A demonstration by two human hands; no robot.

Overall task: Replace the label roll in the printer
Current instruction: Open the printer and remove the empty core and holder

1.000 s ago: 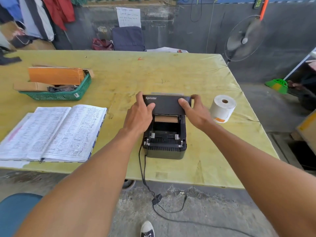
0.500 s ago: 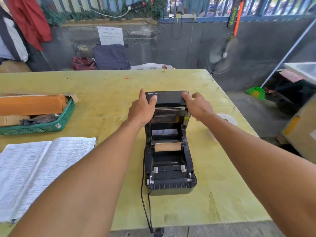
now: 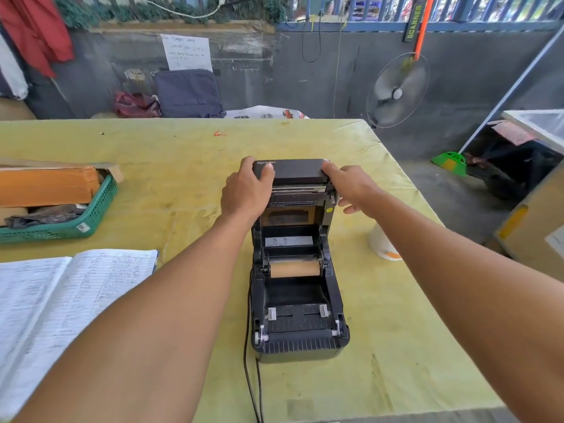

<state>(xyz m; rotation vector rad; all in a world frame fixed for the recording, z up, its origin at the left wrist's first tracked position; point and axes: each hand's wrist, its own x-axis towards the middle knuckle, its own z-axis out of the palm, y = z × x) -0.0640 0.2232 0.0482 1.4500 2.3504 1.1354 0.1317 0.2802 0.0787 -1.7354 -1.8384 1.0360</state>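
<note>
- The left hand (image 3: 247, 193) and the right hand (image 3: 354, 187) are pressing on the two far corners of the printer lid (image 3: 293, 170); the fingers are lying fairly flat and narrow against the lid's edges, bracing it rather than closing round it, and the lid is standing tilted back and open.
- Below the fingers, toward the wrists, the printer (image 3: 299, 300) is showing its open bay; the empty brown core (image 3: 294, 268) is sitting crosswise between the holders there.
- The core is looking like light, stiff cardboard; I judge it wants a pinch at its middle, or the holders spreading first.
- The new label roll (image 3: 381, 245) is standing on end just under the right forearm, largely hidden; probably light, firm and smooth-sided paper, best taken round its girth so the outer wraps are not loosening.
- The lid is rigid plastic on a hinge; it is likely wanting gentle handling.
- The table (image 3: 152, 163) is wearing a yellow-green, stained, slightly wrinkled cover; an open ledger (image 3: 61, 300) and a green basket (image 3: 76, 221) are lying well left of the left fingers; a fan (image 3: 396, 90) is standing beyond the right ones, against a grey wall.
</note>
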